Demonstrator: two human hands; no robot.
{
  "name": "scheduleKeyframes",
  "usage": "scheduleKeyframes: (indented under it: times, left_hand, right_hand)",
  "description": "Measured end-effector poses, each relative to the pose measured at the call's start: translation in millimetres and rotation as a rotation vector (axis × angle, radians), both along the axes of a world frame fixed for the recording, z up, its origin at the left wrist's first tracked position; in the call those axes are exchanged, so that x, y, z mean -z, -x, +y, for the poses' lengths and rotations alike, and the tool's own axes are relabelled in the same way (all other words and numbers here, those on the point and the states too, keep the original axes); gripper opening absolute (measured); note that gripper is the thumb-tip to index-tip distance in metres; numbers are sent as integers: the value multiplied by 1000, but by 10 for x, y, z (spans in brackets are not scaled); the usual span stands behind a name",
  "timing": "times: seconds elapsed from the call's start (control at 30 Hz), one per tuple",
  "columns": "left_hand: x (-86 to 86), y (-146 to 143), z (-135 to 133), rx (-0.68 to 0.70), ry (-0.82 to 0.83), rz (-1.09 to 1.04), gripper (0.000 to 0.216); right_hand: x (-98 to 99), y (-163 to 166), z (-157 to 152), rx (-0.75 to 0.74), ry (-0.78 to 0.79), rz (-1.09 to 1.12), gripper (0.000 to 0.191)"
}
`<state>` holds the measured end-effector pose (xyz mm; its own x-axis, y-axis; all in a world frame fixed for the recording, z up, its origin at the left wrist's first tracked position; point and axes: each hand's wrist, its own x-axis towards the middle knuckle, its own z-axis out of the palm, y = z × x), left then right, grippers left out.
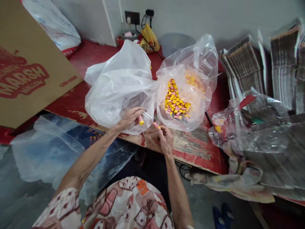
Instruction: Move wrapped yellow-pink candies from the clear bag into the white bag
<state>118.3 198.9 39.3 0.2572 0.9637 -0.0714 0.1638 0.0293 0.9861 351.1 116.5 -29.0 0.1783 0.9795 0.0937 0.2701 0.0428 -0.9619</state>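
Observation:
My left hand (pixel 130 117) pinches a small pink piece with a yellow cap (pixel 141 120) against the front of a crumpled clear plastic bag (pixel 119 86). My right hand (pixel 160 139) is closed around another small pink piece (pixel 156 125) just below the gap between the two bags. To the right, a second clear bag (pixel 202 57) lies open and holds several yellow and pink pieces (pixel 175 101). Both bags rest on a worn red board (pixel 197 149).
A brown cardboard box printed "MARSH" (pixel 26 70) leans at the left. Stacks of flattened cartons (pixel 262 66) stand at the right, with more crumpled plastic (pixel 252 127) before them. A wall socket (pixel 132 17), a yellow bag (pixel 149 38) and a grey basin (pixel 175 43) sit at the back.

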Motion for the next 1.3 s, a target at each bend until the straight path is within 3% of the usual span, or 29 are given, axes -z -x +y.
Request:
scheduleKeyframes:
  times: [0.1, 0.23, 0.4, 0.5, 0.57, 0.63, 0.73, 0.83, 0.9, 1.0, 1.13, 1.3]
  left_hand:
    - [3, -184, -246, 183, 75, 5, 55]
    - [92, -376, -341, 233, -213, 319, 29]
    - [289, -565, -398, 345, -428, 572, 10]
    - [287, -576, -404, 404, -473, 599, 10]
    - [259, -555, -407, 439, -459, 571, 9]
    - [252, -548, -420, 410, -437, 555, 11]
    - [282, -575, -437, 355, -415, 586, 15]
    - [292, -610, -422, 401, -442, 567, 12]
    - [290, -633, -414, 326, -497, 533, 13]
    - [309, -686, -431, 237, -567, 594, 13]
    - [315, -754, -483, 350, -603, 697, 12]
    - [290, -757, -640, 187, -609, 608, 14]
  right_hand:
    - [-44, 90, -17, -59, 56, 144, 58]
    - [-28, 67, -130, -95, -26, 8, 54]
    - [-95, -226, -255, 179, -201, -327, 43]
    - [-168, -465, -65, 336, -284, -352, 38]
    - [-181, -605, 186, 340, -330, -378, 36]
    - [-161, -702, 477, 278, -323, -445, 35]
    - [-105, -748, 860, 169, -183, -612, 32]
    - [-77, -693, 1097, 100, -9, -783, 31]
    - [-74, -637, 1176, 51, 40, -868, 31]
    - [-51, -588, 1219, -5, 14, -936, 29]
    - [0, -657, 1205, -56, -56, -887, 23]
    - [-137, -714, 939, 137, -248, -611, 19]
